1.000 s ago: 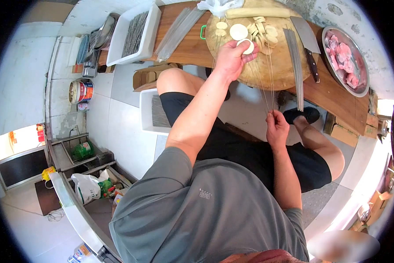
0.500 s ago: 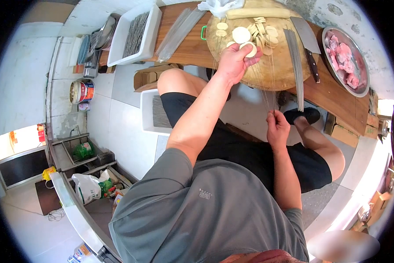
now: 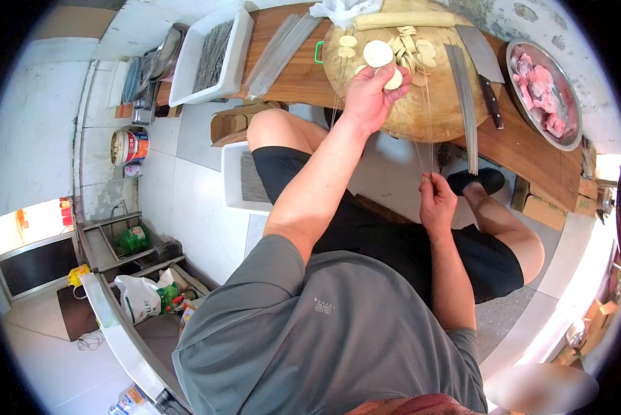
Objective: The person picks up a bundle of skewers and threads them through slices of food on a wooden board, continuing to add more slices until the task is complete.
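My left hand (image 3: 369,100) is over the near edge of the round wooden board, pinching a pale round slice (image 3: 394,79) between thumb and fingers. A larger pale slice (image 3: 378,53) shows just beyond the fingertips. Lower and to the right, my right hand (image 3: 437,200) is closed on the ends of thin metal skewers (image 3: 431,142), which run up toward the board. Cut slices (image 3: 426,54) lie piled on the board (image 3: 435,124), with two more slices (image 3: 347,47) on skewers at its left. Behind them lies a long pale roll (image 3: 403,20).
A bundle of skewers (image 3: 464,104) overhangs the board's right side beside a cleaver (image 3: 479,55). Further right is a metal bowl (image 3: 571,131) of raw meat. Left stand a white bin (image 3: 231,72) of skewers and a plastic-wrapped bundle (image 3: 280,55). Another white bin (image 3: 231,180) is on the floor.
The slice in my left hand has tilted and sits slightly lower between the fingers. My right hand stays nearly in place with the skewers.
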Demonstrator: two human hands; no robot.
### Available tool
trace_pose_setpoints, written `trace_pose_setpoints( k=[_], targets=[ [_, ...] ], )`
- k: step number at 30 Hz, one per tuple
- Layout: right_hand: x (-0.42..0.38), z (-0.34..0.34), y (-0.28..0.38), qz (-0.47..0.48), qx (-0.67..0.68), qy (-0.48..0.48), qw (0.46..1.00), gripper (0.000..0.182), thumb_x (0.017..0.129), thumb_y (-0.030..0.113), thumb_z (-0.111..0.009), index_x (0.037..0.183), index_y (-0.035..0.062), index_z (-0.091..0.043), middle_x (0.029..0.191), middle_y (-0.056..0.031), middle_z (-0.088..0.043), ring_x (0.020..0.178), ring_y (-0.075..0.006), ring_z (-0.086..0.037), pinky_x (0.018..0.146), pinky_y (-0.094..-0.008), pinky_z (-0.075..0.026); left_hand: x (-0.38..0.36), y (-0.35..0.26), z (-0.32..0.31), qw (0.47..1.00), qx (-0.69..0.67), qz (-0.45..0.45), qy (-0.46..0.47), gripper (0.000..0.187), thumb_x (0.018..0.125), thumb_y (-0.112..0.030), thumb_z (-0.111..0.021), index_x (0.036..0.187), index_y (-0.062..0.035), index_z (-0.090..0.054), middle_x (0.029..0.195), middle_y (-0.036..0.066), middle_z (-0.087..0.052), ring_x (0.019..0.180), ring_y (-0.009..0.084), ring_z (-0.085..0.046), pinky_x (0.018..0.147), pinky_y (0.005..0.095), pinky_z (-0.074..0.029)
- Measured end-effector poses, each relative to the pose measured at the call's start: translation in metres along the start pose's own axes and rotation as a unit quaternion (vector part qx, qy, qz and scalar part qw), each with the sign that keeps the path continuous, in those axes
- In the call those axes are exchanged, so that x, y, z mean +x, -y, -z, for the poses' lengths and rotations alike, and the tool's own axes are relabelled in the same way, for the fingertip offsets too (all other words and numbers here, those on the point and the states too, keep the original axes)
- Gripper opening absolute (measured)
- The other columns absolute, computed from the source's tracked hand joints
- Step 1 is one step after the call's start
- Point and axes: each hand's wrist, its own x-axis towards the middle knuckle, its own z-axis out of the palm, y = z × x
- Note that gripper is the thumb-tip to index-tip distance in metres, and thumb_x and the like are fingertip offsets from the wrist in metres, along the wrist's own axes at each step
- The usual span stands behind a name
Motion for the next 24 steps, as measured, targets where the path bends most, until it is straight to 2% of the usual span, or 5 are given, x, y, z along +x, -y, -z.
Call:
trace_pose_setpoints(
  k=[15,24],
  targets=[
    [-0.0012,-0.0014,-0.0022,-0.005,0.027,-0.009,1.000,0.013,0.089,0.009,-0.061,0.095,-0.0023,-0.063,0.072,-0.0035,-0.062,0.067,-0.0071,-0.055,0.062,-0.0230,-0.047,-0.0091,0.0039,-0.0067,1.000,0.021,0.007,0.019,0.020,0.093,-0.015,-0.056,0.107,0.0000,-0.055,0.099,0.014,-0.064,0.089,0.0223,-0.064,0.075,0.0329,-0.055],
    [-0.0002,-0.0003,-0.0050,0.000,0.020,-0.016,1.000,0.014,0.089,0.010,-0.062,0.096,-0.0016,-0.064,0.071,-0.0031,-0.062,0.068,-0.0069,-0.056,0.062,-0.0233,-0.047,-0.0048,0.0087,-0.0010,1.000,0.020,-0.003,0.022,0.022,0.095,-0.015,-0.052,0.111,0.0011,-0.052,0.103,0.015,-0.063,0.092,0.0251,-0.064,0.079,0.0358,-0.056]
  ],
)
